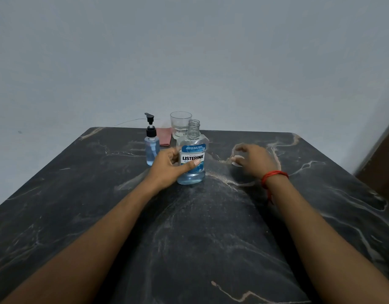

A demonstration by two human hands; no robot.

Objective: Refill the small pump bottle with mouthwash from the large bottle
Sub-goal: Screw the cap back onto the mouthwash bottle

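The large mouthwash bottle point(193, 150) stands upright on the dark marble table point(211, 227), its neck uncapped and a little blue liquid at its bottom. My left hand point(167, 170) grips its lower body from the left. My right hand point(252, 160) is to the right of the bottle, low over the table, fingers closed around a clear cap point(237, 160). The small pump bottle point(151, 148), with a black pump head and pale blue liquid, stands just left of the large bottle, touched by neither hand.
A clear drinking glass point(180, 125) stands behind the large bottle near the table's far edge. A folded reddish cloth point(164, 137) lies beside it. A plain wall rises behind the table. A brown surface shows at the right edge.
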